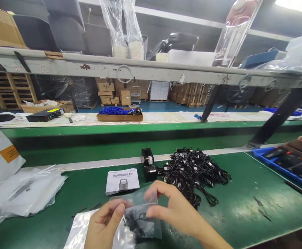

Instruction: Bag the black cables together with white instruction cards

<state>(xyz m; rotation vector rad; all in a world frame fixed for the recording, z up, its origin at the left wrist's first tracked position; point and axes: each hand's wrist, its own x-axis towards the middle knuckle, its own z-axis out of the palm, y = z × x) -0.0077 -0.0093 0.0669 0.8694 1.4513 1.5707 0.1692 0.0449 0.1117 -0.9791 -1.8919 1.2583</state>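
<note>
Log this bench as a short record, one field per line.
Left hand: pinching the clear bag
Right hand: at the bag's upper right, thumb and forefinger apart
Inside bag: dark items, kind unclear
Behind bag: THUNDER TRAIL PRO booklets, black tape dispenser
Right of dispenser: heap of black cables
Far right: blue tray
Surface: green workbench

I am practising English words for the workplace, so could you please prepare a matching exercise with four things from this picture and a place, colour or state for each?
Column 1
1. clear bag
2. cables
3. leaflets
4. blue tray

Column 2
A. at the picture's right edge
B. white, with a printed title
C. between the left hand and the right hand
D. black, heaped right of the tape dispenser

Pairs: 1-C, 2-D, 3-B, 4-A
</note>
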